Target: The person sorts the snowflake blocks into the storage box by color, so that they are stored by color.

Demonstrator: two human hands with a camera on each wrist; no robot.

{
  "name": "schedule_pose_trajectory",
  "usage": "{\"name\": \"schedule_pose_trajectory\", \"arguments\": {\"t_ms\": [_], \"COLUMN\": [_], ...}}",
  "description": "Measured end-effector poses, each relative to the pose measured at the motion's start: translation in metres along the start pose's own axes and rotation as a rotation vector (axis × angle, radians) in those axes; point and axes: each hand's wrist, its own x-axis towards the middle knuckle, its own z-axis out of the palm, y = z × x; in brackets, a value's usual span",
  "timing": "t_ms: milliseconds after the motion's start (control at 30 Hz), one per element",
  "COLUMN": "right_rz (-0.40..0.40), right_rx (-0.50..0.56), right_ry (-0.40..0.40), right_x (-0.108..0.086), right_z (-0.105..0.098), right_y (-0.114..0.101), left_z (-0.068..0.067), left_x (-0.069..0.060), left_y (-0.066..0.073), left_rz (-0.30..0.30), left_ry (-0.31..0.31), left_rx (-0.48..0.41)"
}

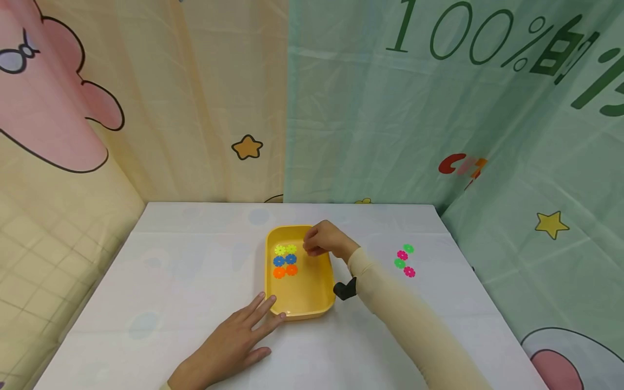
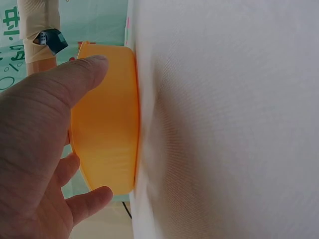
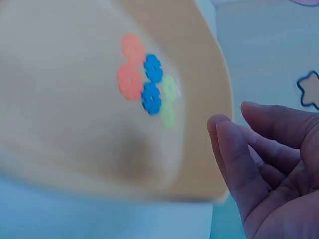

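A yellow tray holds paired flower-shaped pieces: yellow, blue and orange. My left hand, its fingers spread, touches the tray's near left corner. Over the tray's far right part is my right hand; its fingers are bent, with a gap between thumb and forefinger and nothing visible between them.
Right of the tray, two green pieces and two pink pieces lie on the white table. Printed curtains stand behind the table and at both sides. A black item hangs at the right sleeve.
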Motion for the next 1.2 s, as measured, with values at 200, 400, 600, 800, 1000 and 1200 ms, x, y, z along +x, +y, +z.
{"name": "schedule_pose_trajectory", "arguments": {"t_ms": [200,400,600,800,1000,1200], "right_rz": [0.075,0.115,0.145,0.174,0.228,0.307], "right_rx": [0.074,0.140,0.151,0.097,0.079,0.064], "right_ry": [0.063,0.155,0.217,0.288,0.355,0.442], "right_x": [-0.009,-0.017,-0.032,-0.047,-0.060,-0.069], "right_z": [-0.042,-0.087,-0.123,-0.151,-0.173,-0.184], "right_y": [0.011,0.036,0.065,0.102,0.138,0.164], "left_z": [0.002,0.002,0.002,0.002,0.002,0.002], "left_x": [-0.001,-0.001,-0.001,-0.001,-0.002,-0.002], "left_y": [0.000,-0.001,0.001,0.002,0.002,0.001], "left_rz": [0.004,0.016,0.011,0.013,0.012,0.012], "left_ry": [0.019,0.046,0.035,0.037,0.041,0.039], "left_rx": [0.000,0.016,0.006,0.015,0.012,0.009]}}
